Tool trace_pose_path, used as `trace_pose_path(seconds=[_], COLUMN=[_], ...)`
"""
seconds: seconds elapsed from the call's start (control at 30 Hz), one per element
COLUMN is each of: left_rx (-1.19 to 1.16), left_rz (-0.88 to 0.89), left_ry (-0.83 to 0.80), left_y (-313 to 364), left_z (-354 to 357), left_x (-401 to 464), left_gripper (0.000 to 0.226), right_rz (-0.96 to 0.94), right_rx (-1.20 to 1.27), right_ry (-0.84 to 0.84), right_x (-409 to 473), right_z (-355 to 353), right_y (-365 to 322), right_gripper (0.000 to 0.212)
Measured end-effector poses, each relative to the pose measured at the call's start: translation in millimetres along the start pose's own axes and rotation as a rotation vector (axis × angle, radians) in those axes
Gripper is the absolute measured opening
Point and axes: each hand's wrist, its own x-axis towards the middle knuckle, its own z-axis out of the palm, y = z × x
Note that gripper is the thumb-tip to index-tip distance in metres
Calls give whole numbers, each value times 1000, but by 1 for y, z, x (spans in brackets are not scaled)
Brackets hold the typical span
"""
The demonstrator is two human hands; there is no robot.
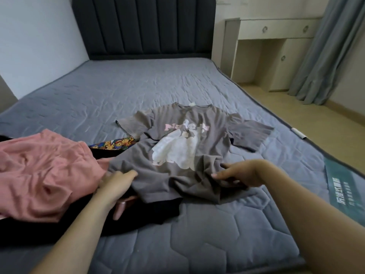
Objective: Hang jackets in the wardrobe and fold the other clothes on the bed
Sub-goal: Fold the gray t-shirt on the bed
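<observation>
A grey-brown T-shirt (pixel 189 139) with a pink and white print lies face up on the grey mattress (pixel 138 84), collar toward the headboard. Its lower hem is bunched. My left hand (pixel 116 184) grips the hem at its left corner. My right hand (pixel 237 173) pinches the hem at its right side. A pink garment (pixel 39 171) lies crumpled to the left, over a black garment (pixel 142 216) that reaches under the T-shirt. A strip of colourful patterned cloth (pixel 116 144) shows between them.
A dark padded headboard (pixel 144 26) stands at the far end. To the right of the bed are a cream desk with drawers (pixel 272 30), a blue-grey curtain (pixel 320 56) and wooden floor (pixel 335 125). A wall runs along the left side.
</observation>
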Motion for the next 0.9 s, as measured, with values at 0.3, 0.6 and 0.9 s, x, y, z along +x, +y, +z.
trace_pose_path(seconds=[0.3,0.6,0.9], left_rx=[145,287,384], left_rz=[-146,-16,54], left_ry=[97,73,-110], left_y=[23,23,7], left_z=[1,8,-62], left_x=[-18,-18,-10], left_gripper=[92,75,35], right_rz=[141,411,-140], right_rx=[-480,-993,-883], right_ry=[382,550,468], right_x=[-45,-91,41], right_z=[20,10,49], right_y=[-13,39,-38], right_gripper=[29,35,70])
